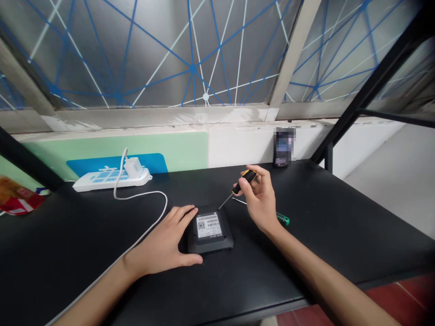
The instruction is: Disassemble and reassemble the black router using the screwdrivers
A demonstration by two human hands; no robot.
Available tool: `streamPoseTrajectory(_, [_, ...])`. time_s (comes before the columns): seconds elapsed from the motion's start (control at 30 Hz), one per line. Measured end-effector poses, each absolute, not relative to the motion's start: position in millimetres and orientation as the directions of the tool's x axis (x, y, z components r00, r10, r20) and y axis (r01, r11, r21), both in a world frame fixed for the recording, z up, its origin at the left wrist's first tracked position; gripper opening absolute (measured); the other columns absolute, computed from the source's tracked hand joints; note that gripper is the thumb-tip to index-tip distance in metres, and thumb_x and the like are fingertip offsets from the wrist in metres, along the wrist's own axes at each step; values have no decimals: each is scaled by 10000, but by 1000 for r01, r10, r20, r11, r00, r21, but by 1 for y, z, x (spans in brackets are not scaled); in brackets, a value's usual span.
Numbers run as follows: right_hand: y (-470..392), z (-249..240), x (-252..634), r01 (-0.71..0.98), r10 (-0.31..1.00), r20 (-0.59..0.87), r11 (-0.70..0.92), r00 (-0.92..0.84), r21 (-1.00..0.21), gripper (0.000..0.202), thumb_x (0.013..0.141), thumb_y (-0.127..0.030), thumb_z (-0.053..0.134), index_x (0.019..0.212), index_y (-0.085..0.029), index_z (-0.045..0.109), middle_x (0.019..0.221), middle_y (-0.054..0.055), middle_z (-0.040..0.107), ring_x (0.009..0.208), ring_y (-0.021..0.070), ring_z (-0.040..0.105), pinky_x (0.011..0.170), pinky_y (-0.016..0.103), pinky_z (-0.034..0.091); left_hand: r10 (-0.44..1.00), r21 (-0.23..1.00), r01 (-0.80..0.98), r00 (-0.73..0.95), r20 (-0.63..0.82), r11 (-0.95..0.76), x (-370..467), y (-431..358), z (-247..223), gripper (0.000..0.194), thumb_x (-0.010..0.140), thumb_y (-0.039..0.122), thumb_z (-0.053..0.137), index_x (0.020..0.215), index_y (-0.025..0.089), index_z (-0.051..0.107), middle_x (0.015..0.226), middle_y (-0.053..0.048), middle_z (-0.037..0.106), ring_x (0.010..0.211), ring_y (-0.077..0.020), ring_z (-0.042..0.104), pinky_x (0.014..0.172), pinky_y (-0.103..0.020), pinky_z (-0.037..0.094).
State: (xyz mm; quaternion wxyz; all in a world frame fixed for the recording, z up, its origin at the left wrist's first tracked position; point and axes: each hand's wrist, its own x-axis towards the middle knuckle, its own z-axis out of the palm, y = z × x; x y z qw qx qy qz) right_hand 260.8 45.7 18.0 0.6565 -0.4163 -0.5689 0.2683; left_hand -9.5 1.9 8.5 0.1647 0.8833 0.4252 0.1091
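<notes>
A squarish black electronic device (211, 245) lies flat on the table, its white printed label with a QR code facing up. My left hand (162, 244) grips its left side, thumb by the near edge and fingertips on the far left corner. Between the fingers and thumb of my right hand (261, 201) is a screwdriver (239, 185) with a black and yellow handle. Its thin shaft slants down to the device's far right corner, and the tip seems to touch there. Behind my right hand lies a second screwdriver (282, 219) with a green handle, partly hidden by the hand.
A white power strip (112, 180) with a plugged-in charger (133, 167) stands at the back left. Its white cable (149, 228) runs past my left arm. A phone (284, 149) leans against the back wall. A red packet (21, 198) lies far left on the black table (340, 231).
</notes>
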Motion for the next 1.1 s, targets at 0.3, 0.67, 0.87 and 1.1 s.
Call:
streamPoseTrajectory(0.3, [50, 17, 264, 120, 829, 508, 494, 232, -861, 326, 922, -327, 645, 1232, -284, 555, 1023, 22, 645, 786, 152, 722, 614, 293, 621, 778, 394, 696, 622, 87, -601, -10, 2, 6, 988, 794, 647, 773, 1586, 263, 325, 1617, -151, 395, 1462, -410, 393, 1177, -597, 379])
streamPoseTrajectory(0.67, [48, 15, 261, 130, 829, 523, 507, 200, -852, 369, 937, -372, 625, 1284, -302, 522, 1098, 37, 617, 801, 144, 715, 596, 271, 623, 777, 391, 696, 624, 86, -602, -10, 2, 7, 977, 802, 639, 768, 1587, 262, 325, 1614, -152, 400, 1462, -413, 396, 1175, -593, 382])
streamPoseTrajectory(0.87, [51, 15, 261, 173, 812, 535, 506, 233, -845, 368, 895, -347, 682, 1237, -305, 551, 1039, 19, 562, 706, 111, 639, 539, 254, 610, 773, 372, 699, 628, 89, -610, -10, 2, 8, 978, 803, 648, 759, 1588, 270, 313, 1610, -145, 404, 1458, -401, 404, 1166, -577, 400])
streamPoseTrajectory(1.1, [46, 15, 261, 115, 823, 527, 514, 213, -850, 364, 939, -290, 604, 1288, -291, 500, 1133, 47, 643, 823, 156, 734, 605, 282, 633, 777, 368, 710, 627, 61, -601, -10, 2, 8, 997, 805, 652, 763, 1591, 246, 304, 1626, -163, 373, 1469, -398, 386, 1183, -587, 376])
